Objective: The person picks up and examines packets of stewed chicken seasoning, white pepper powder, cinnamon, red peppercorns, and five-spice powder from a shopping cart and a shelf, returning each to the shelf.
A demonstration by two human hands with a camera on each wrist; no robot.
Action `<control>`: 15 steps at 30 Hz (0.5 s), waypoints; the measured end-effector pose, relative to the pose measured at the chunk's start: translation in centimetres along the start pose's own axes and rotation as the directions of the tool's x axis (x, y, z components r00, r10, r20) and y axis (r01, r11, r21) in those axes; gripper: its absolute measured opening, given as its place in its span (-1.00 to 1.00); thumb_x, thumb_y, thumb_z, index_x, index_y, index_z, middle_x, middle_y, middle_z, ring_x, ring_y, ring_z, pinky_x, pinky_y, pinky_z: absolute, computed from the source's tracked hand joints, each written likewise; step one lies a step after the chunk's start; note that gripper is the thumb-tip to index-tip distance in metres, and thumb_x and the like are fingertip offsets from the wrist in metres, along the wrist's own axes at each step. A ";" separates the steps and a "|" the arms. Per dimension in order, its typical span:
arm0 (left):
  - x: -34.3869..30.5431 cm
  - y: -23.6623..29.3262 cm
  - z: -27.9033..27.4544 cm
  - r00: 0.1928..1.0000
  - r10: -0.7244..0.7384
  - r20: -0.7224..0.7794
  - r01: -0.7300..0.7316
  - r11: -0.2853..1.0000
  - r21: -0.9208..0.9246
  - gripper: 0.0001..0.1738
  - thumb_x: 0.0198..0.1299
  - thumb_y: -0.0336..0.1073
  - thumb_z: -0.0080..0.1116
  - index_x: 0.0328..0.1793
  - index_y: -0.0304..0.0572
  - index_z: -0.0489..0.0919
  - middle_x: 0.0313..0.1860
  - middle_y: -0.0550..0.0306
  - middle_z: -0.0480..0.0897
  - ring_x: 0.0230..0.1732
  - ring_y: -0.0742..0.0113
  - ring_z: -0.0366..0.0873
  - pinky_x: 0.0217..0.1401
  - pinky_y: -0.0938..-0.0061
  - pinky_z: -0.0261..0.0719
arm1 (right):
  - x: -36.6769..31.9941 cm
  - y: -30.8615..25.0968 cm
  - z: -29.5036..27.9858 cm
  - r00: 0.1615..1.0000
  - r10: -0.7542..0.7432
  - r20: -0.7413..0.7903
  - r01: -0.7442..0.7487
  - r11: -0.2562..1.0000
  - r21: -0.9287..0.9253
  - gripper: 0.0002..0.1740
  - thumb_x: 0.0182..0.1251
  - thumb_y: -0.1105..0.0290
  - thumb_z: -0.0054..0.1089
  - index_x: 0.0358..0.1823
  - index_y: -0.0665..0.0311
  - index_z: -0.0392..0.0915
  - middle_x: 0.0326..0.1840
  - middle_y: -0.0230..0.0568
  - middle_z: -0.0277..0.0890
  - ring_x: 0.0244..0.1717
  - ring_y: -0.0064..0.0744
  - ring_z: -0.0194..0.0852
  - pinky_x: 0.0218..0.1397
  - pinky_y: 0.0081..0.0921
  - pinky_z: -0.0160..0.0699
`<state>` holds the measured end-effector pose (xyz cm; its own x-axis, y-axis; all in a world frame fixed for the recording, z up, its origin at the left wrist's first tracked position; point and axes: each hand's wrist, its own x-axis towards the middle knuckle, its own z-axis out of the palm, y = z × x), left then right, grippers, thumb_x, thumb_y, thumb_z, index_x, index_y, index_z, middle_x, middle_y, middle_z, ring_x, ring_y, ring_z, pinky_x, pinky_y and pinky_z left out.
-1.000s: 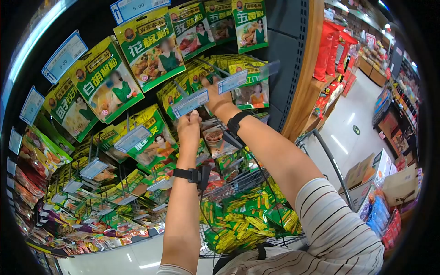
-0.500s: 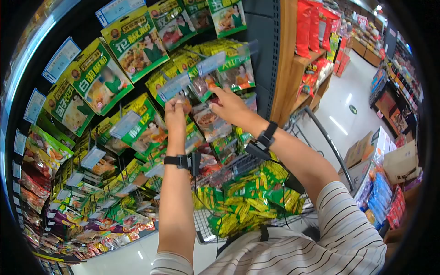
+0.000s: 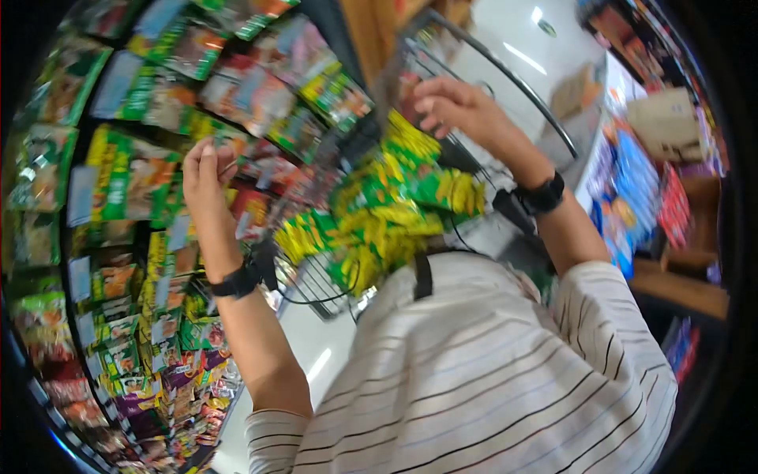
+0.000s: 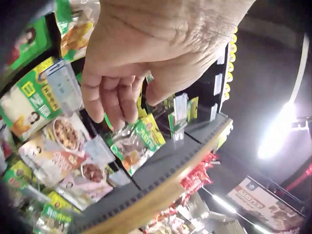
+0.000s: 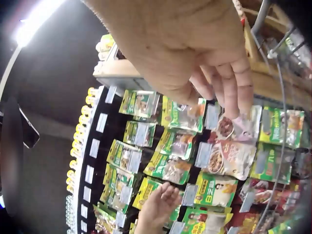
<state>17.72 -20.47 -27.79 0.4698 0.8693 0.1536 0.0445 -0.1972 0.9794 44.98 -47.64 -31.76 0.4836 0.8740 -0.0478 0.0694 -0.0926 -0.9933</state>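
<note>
My left hand (image 3: pixel 207 178) and right hand (image 3: pixel 472 117), fingers loosely curved, hold nothing visible; green-and-yellow seasoning packets (image 3: pixel 387 201) lie heaped in the wire cart (image 3: pixel 317 288), probably light, pliant, slick, best pinched by an edge.

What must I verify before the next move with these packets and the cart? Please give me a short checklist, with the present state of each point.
1. Left hand free: ok, no packet shows in it.
2. Right hand free: ok, its wrist view shows nothing gripped.
3. Packets in the heap laid neatly in the cart: not ok, they lie jumbled.
4. Heap all of one kind: cannot tell, the head view is too blurred.
5. Left wrist strap and right wrist strap in place: ok.
</note>
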 end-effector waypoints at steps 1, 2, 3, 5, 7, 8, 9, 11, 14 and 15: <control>-1.9 -1.1 0.3 0.988 -0.079 0.131 0.078 0.997 0.013 -0.55 0.44 -0.03 0.08 0.19 -0.26 0.53 -0.19 0.16 0.67 -0.22 0.41 0.57 -0.06 0.46 0.52 | -2.0 0.0 -0.9 0.998 0.047 -0.037 -0.047 0.999 -0.005 -0.57 0.48 0.14 0.11 0.18 0.29 0.47 -0.06 -0.32 0.60 -0.13 -0.53 0.63 -0.12 -0.59 0.59; -3.8 -1.9 0.8 0.953 -0.149 0.264 0.124 0.986 0.108 -0.54 0.45 -0.01 0.08 0.20 -0.26 0.53 -0.19 0.17 0.67 -0.23 0.42 0.55 -0.05 0.47 0.51 | -3.1 0.0 -1.7 0.995 0.070 -0.070 -0.071 0.997 -0.013 -0.57 0.49 0.12 0.09 0.16 0.29 0.48 -0.05 -0.31 0.61 -0.14 -0.53 0.64 -0.12 -0.60 0.60; -5.5 -2.7 1.0 0.897 -0.224 0.381 0.152 0.966 0.211 -0.53 0.45 0.00 0.08 0.20 -0.26 0.53 -0.19 0.18 0.67 -0.23 0.43 0.53 -0.04 0.47 0.50 | -4.1 0.8 -2.5 0.989 0.108 -0.105 -0.110 0.994 -0.013 -0.58 0.49 0.12 0.08 0.15 0.29 0.49 -0.05 -0.30 0.62 -0.14 -0.53 0.64 -0.13 -0.60 0.60; -8.7 -5.5 1.0 0.723 -0.358 0.591 0.165 0.920 0.356 -0.48 0.42 0.05 0.11 0.23 -0.25 0.52 -0.14 0.17 0.68 -0.12 0.43 0.56 -0.05 0.48 0.49 | -5.9 2.8 -3.9 0.970 0.180 -0.162 -0.183 0.983 -0.006 -0.58 0.50 0.11 0.05 0.13 0.30 0.50 -0.06 -0.29 0.63 -0.15 -0.53 0.65 -0.13 -0.61 0.60; -11.8 -7.4 1.2 0.590 -0.542 0.598 0.324 0.838 0.439 -0.49 0.45 0.02 0.09 0.26 -0.26 0.51 -0.05 0.15 0.66 -0.03 0.42 0.58 0.05 0.50 0.50 | -7.1 4.3 -4.5 0.954 0.232 -0.188 -0.223 0.973 0.068 -0.62 0.50 0.14 0.06 0.09 0.30 0.51 -0.09 -0.29 0.60 -0.18 -0.53 0.61 -0.13 -0.59 0.61; -12.8 -8.6 1.1 0.555 -0.559 0.616 0.383 0.829 0.408 -0.48 0.46 0.02 0.08 0.29 -0.27 0.49 -0.03 0.15 0.66 0.01 0.40 0.59 0.09 0.49 0.50 | -7.5 5.2 -4.6 0.946 0.258 -0.197 -0.241 0.965 0.105 -0.64 0.49 0.16 0.07 0.07 0.30 0.51 -0.11 -0.29 0.58 -0.20 -0.54 0.59 -0.14 -0.58 0.61; -13.7 -8.6 1.4 0.564 -0.577 0.590 0.393 0.817 0.422 -0.47 0.46 0.02 0.08 0.30 -0.28 0.48 -0.02 0.14 0.66 0.02 0.40 0.59 0.10 0.49 0.50 | -7.6 6.3 -4.6 0.930 0.298 -0.216 -0.274 0.952 0.134 -0.66 0.47 0.18 0.09 0.06 0.29 0.52 -0.14 -0.31 0.60 -0.22 -0.56 0.60 -0.15 -0.58 0.60; -14.7 -8.6 2.1 0.580 -0.601 0.550 0.419 0.799 0.432 -0.46 0.46 0.00 0.07 0.32 -0.29 0.46 0.00 0.12 0.66 0.03 0.38 0.59 0.12 0.49 0.49 | -7.6 9.3 -4.7 0.937 0.281 -0.209 -0.272 0.960 0.069 -0.67 0.45 0.20 0.12 0.03 0.32 0.54 -0.18 -0.32 0.61 -0.23 -0.57 0.60 -0.17 -0.59 0.59; -15.5 -8.2 2.8 0.605 -0.612 0.509 0.446 0.790 0.421 -0.47 0.46 -0.02 0.07 0.33 -0.29 0.46 0.02 0.10 0.67 0.03 0.36 0.60 0.13 0.48 0.49 | -7.4 13.0 -4.4 0.957 0.178 -0.229 -0.227 0.951 -0.209 -0.72 0.39 0.27 0.15 -0.05 0.35 0.56 -0.30 -0.17 0.64 -0.29 -0.39 0.64 -0.21 -0.45 0.58; -15.5 -8.2 2.7 0.617 -0.610 0.497 0.443 0.792 0.421 -0.47 0.46 -0.02 0.07 0.33 -0.30 0.46 0.03 0.09 0.67 0.03 0.36 0.60 0.13 0.47 0.49 | -7.0 15.2 -4.3 0.970 0.118 -0.213 -0.186 0.925 -0.331 -0.72 0.38 0.27 0.15 -0.06 0.34 0.56 -0.32 -0.12 0.64 -0.29 -0.30 0.65 -0.20 -0.40 0.59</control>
<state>12.47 -33.59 -38.53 0.7014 0.4312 -0.5676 0.6146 0.0376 0.7880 46.43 -57.25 -46.04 0.6634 0.7348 -0.1413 0.2632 -0.4059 -0.8752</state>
